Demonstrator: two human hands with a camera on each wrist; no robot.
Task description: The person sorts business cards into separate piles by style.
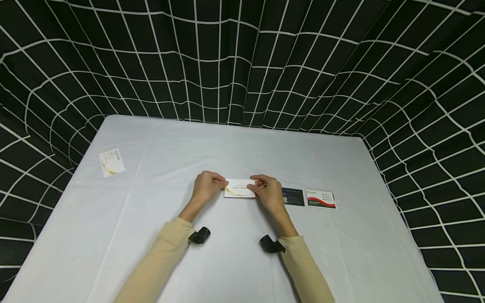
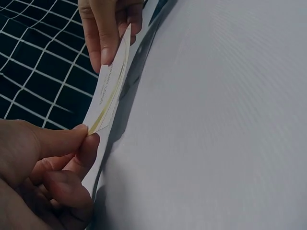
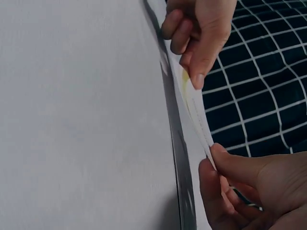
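A white business card (image 1: 238,188) with a gold curve and small print is held between both hands over the table's middle. My left hand (image 1: 206,186) pinches its left end between thumb and forefinger. At the opposite end, my right hand (image 1: 267,192) pinches the card the same way. In the left wrist view, the card (image 2: 103,98) is seen nearly edge-on, and its lower edge looks doubled; I cannot tell how many cards are in the hold. The right wrist view shows the card (image 3: 195,110) slightly bowed.
Right of the right hand lie a black card (image 1: 295,197), partly hidden by that hand, and a white card with red and black waves (image 1: 321,199). Overlapping white-and-gold cards (image 1: 112,162) lie far left. A black grid-lined curtain (image 1: 235,63) borders the white-covered table (image 1: 182,147).
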